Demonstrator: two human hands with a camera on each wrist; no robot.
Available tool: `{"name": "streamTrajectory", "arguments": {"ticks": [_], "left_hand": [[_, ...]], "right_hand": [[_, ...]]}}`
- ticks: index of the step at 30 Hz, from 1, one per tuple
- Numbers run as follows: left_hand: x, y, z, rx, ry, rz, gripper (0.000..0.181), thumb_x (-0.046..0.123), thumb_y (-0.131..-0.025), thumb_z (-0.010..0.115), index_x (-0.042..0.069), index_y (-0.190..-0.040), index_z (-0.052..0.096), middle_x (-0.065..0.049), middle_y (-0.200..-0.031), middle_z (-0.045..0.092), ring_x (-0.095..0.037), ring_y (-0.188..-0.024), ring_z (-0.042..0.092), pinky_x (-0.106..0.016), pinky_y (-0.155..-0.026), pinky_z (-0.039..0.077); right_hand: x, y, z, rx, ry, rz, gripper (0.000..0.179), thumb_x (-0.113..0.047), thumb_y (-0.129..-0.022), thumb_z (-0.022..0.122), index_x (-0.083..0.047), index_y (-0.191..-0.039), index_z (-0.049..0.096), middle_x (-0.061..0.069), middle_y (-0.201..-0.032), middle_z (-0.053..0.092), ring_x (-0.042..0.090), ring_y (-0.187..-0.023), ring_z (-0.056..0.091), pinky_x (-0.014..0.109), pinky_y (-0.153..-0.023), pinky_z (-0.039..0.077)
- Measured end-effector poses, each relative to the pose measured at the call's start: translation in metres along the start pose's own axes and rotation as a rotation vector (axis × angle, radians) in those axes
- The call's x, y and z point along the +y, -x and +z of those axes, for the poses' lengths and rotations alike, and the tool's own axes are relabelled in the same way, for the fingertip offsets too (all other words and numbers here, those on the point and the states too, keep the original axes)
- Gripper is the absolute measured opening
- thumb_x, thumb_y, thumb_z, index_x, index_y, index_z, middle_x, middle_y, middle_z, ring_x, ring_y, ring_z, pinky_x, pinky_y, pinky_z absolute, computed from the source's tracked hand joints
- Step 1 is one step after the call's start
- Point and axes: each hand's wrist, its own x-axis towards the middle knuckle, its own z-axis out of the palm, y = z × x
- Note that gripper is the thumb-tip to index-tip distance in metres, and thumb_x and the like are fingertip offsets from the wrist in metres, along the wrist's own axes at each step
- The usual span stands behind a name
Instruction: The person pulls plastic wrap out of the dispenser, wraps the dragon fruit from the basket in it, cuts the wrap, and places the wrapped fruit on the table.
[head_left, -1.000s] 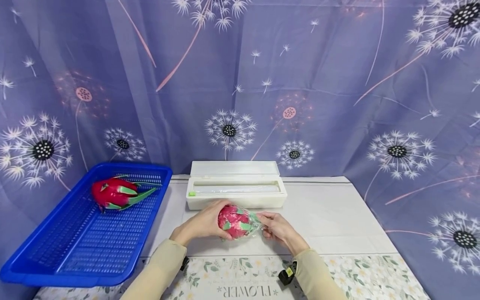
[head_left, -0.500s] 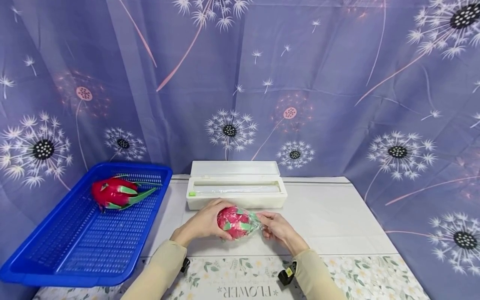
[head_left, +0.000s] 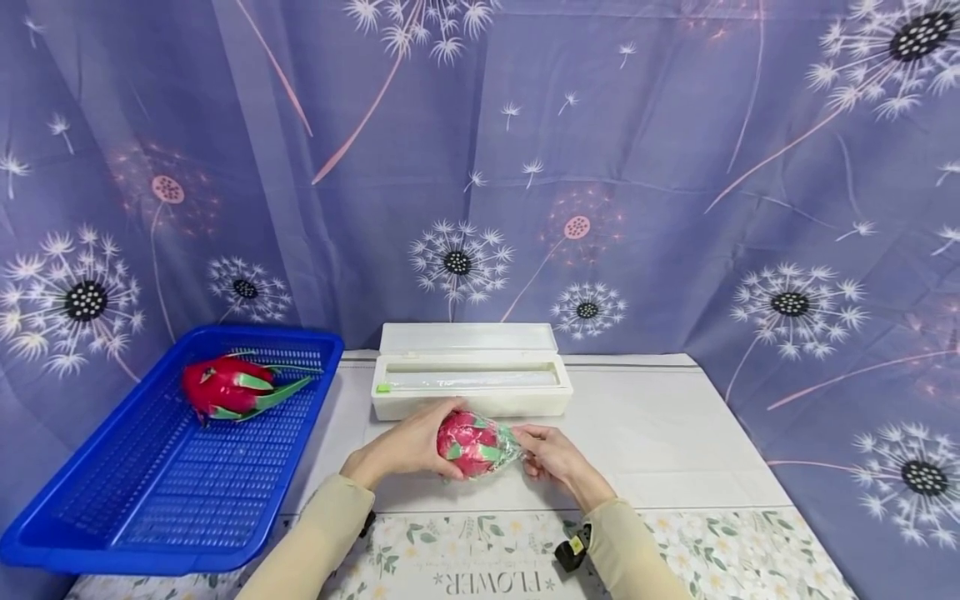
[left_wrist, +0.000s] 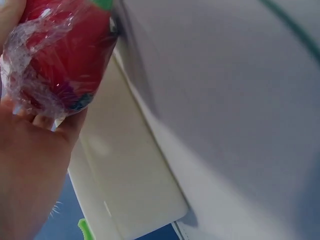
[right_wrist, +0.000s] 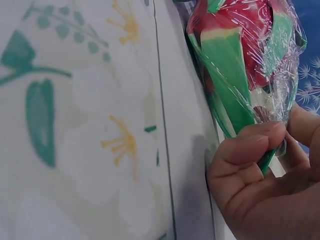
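Dragonfruit point(head_left: 471, 446) sits gripped in the left hand point(head_left: 408, 442), wrap point(right_wrist: 286, 82) pinched by the right hand point(head_left: 557, 457), near the box edge point(head_left: 472, 405).

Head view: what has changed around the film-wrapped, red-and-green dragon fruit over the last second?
Nothing visibly moved, was gripped or released. The left hand still holds the wrapped dragon fruit, the right hand pinches its leafy end; the open white plastic box and blue plastic basket stayed put.

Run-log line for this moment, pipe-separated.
left hand: holds wrapped dragon fruit | right hand: pinches film at its leafy end | white box: lid up, roll inside | blue basket: second dragon fruit inside
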Motion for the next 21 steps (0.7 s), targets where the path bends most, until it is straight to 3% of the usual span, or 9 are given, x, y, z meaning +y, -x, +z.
{"name": "streamTrajectory", "arguments": {"ticks": [2, 4, 7, 9, 11, 14, 21], "left_hand": [[0.0, -0.001, -0.001, -0.023, -0.002, 0.01, 0.108, 0.056, -0.062, 0.087, 0.019, -0.15, 0.038, 0.0, -0.147, 0.039, -0.021, -0.132, 0.039, -0.044, -0.102, 0.04], [0.0, -0.002, -0.003, -0.037, 0.001, 0.023, 0.103, 0.055, -0.062, 0.088, 0.021, -0.148, 0.042, 0.001, -0.146, 0.039, -0.02, -0.129, 0.04, -0.044, -0.1, 0.041], [0.001, -0.003, -0.004, -0.041, 0.022, 0.037, 0.094, 0.053, -0.062, 0.089, 0.022, -0.142, 0.049, 0.005, -0.138, 0.043, -0.016, -0.121, 0.045, -0.041, -0.097, 0.044], [0.002, -0.003, -0.005, -0.041, 0.029, 0.03, 0.093, 0.053, -0.061, 0.089, 0.023, -0.14, 0.05, 0.008, -0.136, 0.044, -0.014, -0.118, 0.046, -0.038, -0.095, 0.045], [0.003, -0.003, -0.005, -0.037, 0.03, 0.025, 0.092, 0.053, -0.061, 0.089, 0.025, -0.139, 0.05, 0.009, -0.136, 0.044, -0.012, -0.117, 0.047, -0.037, -0.094, 0.045], [0.003, -0.004, -0.004, -0.026, 0.026, 0.032, 0.089, 0.053, -0.062, 0.089, 0.026, -0.137, 0.049, 0.009, -0.135, 0.045, -0.012, -0.115, 0.048, -0.036, -0.093, 0.046], [0.007, -0.001, -0.003, -0.035, 0.029, 0.019, 0.09, 0.048, -0.064, 0.089, 0.025, -0.138, 0.044, 0.005, -0.136, 0.042, -0.014, -0.117, 0.046, -0.037, -0.095, 0.044]], "right_hand": [[-0.001, 0.001, 0.001, 0.021, 0.075, 0.004, 0.044, -0.03, -0.1, 0.057, 0.001, -0.13, 0.059, 0.0, -0.057, 0.043, 0.012, -0.049, 0.043, 0.026, -0.047, 0.035], [-0.005, 0.002, 0.002, 0.071, 0.263, -0.064, 0.042, -0.033, -0.099, 0.058, -0.005, -0.129, 0.062, 0.003, -0.072, 0.057, 0.013, -0.06, 0.052, 0.028, -0.053, 0.041], [-0.013, 0.005, 0.007, 0.158, 0.578, -0.249, 0.036, -0.028, -0.098, 0.061, -0.009, -0.128, 0.064, 0.011, -0.104, 0.064, 0.023, -0.089, 0.061, 0.04, -0.076, 0.051], [-0.02, 0.006, 0.012, 0.155, 0.741, -0.407, 0.036, -0.025, -0.097, 0.061, -0.009, -0.13, 0.063, 0.015, -0.127, 0.058, 0.029, -0.112, 0.056, 0.05, -0.093, 0.045], [-0.025, 0.007, 0.017, 0.07, 0.763, -0.51, 0.039, -0.023, -0.098, 0.061, -0.007, -0.133, 0.06, 0.016, -0.133, 0.054, 0.033, -0.122, 0.051, 0.053, -0.101, 0.04], [-0.027, 0.006, 0.023, -0.04, 0.737, -0.583, 0.041, -0.027, -0.099, 0.06, -0.008, -0.135, 0.059, 0.011, -0.136, 0.056, 0.029, -0.125, 0.051, 0.048, -0.103, 0.04], [-0.021, 0.007, 0.028, -0.01, 0.743, -0.651, 0.037, -0.024, -0.097, 0.061, -0.012, -0.132, 0.062, 0.018, -0.133, 0.057, 0.035, -0.121, 0.055, 0.05, -0.102, 0.04]]}}
